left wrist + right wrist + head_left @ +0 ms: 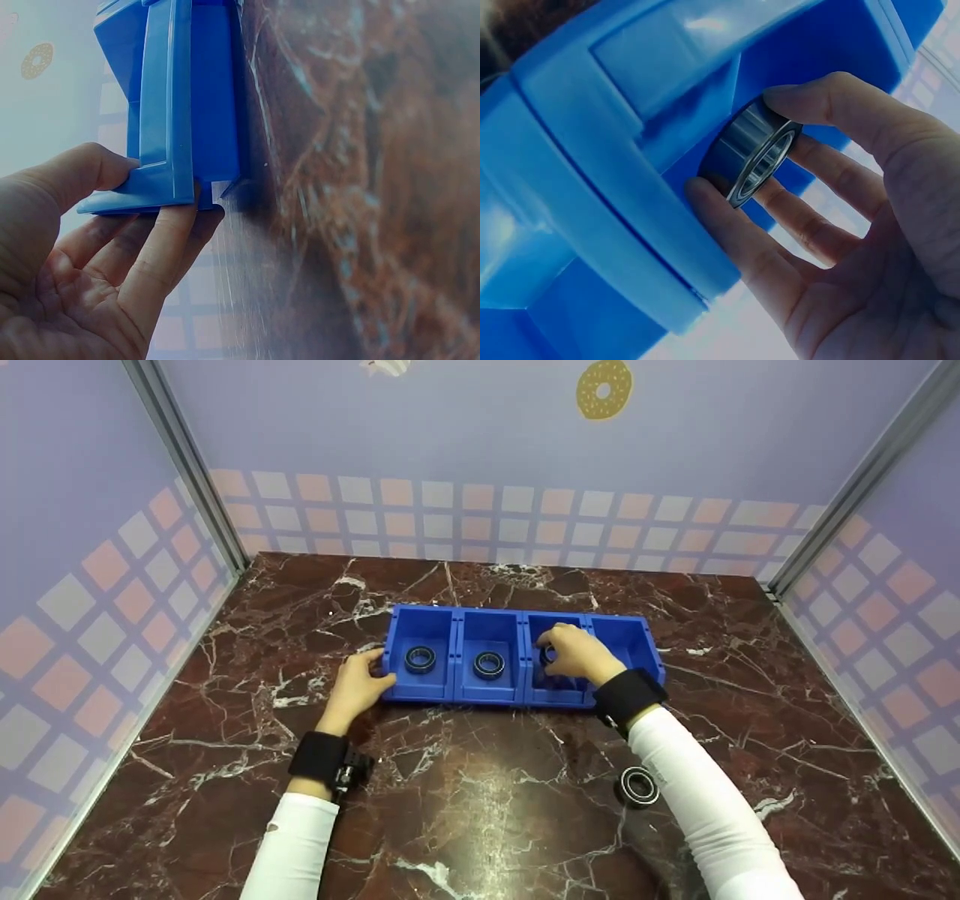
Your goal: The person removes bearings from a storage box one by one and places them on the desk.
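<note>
A row of joined blue bins [454, 660] stands on the table. My left hand [356, 684] grips its left end, the thumb over the rim and the fingers against the outer wall, as the left wrist view shows. My right hand [577, 652] reaches into the third compartment from the left. Between thumb and fingertips it pinches a ball bearing [742, 146], a steel ring with dark edges, held tilted inside the bin walls. One bearing [410, 661] lies flat in the leftmost compartment, another bearing [479, 666] in the second. The rightmost compartment is partly hidden by my right hand and wrist.
Another bearing [624, 791] lies on the dark red marbled table [480, 780], close beside my right forearm. Behind the bins rises a lilac wall [480, 450] with pink and white squares, and similar panels close off both sides.
</note>
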Motion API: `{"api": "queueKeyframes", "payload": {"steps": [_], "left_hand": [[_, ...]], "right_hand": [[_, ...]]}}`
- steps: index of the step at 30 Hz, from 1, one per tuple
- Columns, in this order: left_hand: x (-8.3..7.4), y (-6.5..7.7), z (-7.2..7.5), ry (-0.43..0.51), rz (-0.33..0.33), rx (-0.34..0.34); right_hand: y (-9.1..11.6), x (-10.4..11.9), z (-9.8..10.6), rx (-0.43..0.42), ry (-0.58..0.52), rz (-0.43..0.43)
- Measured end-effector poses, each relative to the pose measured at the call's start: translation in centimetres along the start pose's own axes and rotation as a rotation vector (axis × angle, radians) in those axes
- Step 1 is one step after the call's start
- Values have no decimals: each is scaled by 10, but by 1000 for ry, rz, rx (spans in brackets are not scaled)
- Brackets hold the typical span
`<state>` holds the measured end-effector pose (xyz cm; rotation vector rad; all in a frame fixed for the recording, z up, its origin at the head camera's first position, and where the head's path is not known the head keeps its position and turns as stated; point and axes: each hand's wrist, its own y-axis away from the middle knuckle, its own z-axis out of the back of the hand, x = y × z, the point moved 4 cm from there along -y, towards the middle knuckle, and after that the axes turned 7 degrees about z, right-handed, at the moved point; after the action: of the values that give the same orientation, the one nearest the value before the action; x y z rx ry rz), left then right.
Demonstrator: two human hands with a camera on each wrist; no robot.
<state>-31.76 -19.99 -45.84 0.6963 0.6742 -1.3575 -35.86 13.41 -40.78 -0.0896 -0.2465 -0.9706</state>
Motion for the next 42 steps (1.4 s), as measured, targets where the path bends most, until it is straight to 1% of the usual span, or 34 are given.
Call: {"api": "queueKeyframes", "payload": {"steps": [4,10,17,26,33,42], "left_hand": [[-1,-1,0,2,-1,2],[0,0,-1,-7,2,14],[0,0,0,-8,2,5],[0,0,0,-3,6,-1],[-1,1,-1,-2,8,8],[-1,0,0,-25,13,11]], "right_hand": [[2,1,5,0,6,-5],[4,5,11,-19,14,26],[6,7,17,-28,7,33],[9,8,20,-46,12,48],[10,9,22,-54,15,53],[14,11,25,-62,18,62]]}}
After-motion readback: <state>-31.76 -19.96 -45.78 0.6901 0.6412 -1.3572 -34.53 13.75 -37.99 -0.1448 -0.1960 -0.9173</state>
